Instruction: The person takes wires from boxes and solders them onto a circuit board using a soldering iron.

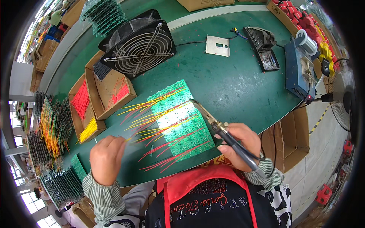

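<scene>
Circuit panel (184, 129) lies central on the table (243, 91), crossed by red and yellow wires (151, 102); cardboard boxes (121, 107) and a black fan (142, 55) stand left, a blue unit (294, 72) far right. Soldering iron (236, 147) contact is unclear. Right hand (247, 141) grips the iron; left hand (106, 157) pinches a yellow wire (128, 140).

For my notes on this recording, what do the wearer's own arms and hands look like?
The left hand and right hand are both bare, with no gloves visible. The left sleeve and right sleeve are loose, with narrow green-and-white stripes and cuffs gathered at the wrists.
</scene>
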The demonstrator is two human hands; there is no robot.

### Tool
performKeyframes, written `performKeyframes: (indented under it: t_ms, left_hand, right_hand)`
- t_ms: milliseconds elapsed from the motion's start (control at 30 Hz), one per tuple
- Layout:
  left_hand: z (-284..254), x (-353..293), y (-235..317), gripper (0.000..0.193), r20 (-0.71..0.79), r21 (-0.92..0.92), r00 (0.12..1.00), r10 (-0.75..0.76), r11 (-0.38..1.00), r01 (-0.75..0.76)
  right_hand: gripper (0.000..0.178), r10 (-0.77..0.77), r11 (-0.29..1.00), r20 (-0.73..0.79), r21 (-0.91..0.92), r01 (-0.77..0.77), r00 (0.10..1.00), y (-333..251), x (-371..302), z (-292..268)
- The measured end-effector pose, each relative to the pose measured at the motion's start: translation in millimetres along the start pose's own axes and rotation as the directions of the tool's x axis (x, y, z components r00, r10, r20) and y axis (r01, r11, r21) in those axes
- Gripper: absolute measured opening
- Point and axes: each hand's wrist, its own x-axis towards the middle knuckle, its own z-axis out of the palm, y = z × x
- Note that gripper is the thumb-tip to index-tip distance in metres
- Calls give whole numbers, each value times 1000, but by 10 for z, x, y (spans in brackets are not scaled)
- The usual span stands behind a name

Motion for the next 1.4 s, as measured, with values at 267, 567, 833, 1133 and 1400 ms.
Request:
performKeyframes:
  t_ms: [267,567,833,1133,1400]
  left_hand:
    - [251,96,650,9,151,-550,988,-32,828,111]
    - [510,145,517,11,253,-632,958,-135,727,269]
    - [500,163,423,13,314,-659,946,-76,700,275]
    - [514,180,378,13,307,-681,951,-36,690,246]
    - [502,189,371,11,328,-671,944,-37,694,260]
  right_hand:
    - [26,74,990,-12,118,-72,997,-191,-21,-219]
    - [20,211,957,166,165,-238,963,-275,72,-75]
    - [19,245,952,196,134,-274,950,-243,132,5]
    - [19,258,939,219,174,-298,941,-219,172,63]
    - [19,270,937,210,166,-306,940,-253,190,-50]
